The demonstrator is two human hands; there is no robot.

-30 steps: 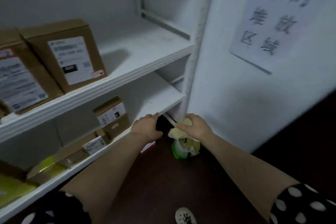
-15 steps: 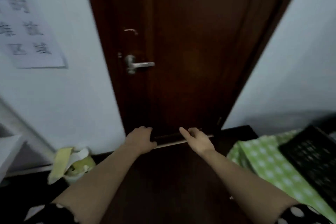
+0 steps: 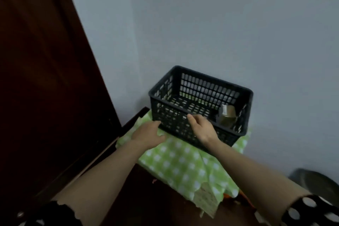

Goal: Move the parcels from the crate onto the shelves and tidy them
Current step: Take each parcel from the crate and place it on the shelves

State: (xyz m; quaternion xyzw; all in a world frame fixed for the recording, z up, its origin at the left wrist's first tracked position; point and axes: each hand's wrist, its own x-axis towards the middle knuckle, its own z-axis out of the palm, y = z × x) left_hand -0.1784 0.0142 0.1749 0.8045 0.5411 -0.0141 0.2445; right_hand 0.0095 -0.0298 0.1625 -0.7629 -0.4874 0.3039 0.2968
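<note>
A black perforated plastic crate (image 3: pixel 212 79) stands against the wall on a green cloth with white dots (image 3: pixel 185 163). One small brown parcel (image 3: pixel 227 116) with shiny tape lies in its right near corner. My left hand (image 3: pixel 149 134) hovers open at the crate's near left corner, holding nothing. My right hand (image 3: pixel 202 127) is open in front of the crate's near wall, fingertips at the rim, with nothing in it. The shelves are out of view.
A dark brown door (image 3: pixel 42 71) fills the left side. A pale wall (image 3: pixel 220 24) rises behind the crate. A grey round object (image 3: pixel 319 185) sits at the lower right. Dark floor (image 3: pixel 146 203) lies below the cloth.
My view has swung right from the shelves, past the door, to the crate. Both hands, empty, have come forward to the crate's near side.
</note>
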